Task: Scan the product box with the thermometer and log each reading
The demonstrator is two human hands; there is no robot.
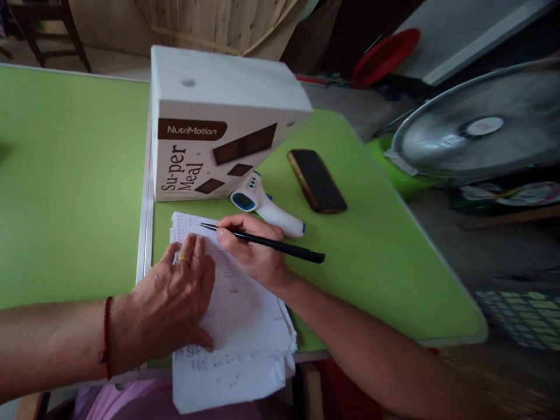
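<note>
A stack of white paper sheets [245, 315] with small handwriting lies on the green table and hangs over its near edge. Laid on the left side of the sheets, my left hand [175, 297] presses down with its fingers stretched out; it wears a ring and a red cord bracelet. My right hand [256, 248] is closed around a black pen [289, 248], whose tip is at the handwritten rows near the top of the page. Just beyond my right hand, a white and blue infrared thermometer [277, 216] lies on the table.
Behind the papers stands a white NutriMotion box [231, 84]. A dark smartphone [317, 181] lies to the right on the green table [385, 274]. Past the table's right edge are a fan [485, 128] and a red basin [385, 58]. A wooden chair [50, 35] stands at the far left.
</note>
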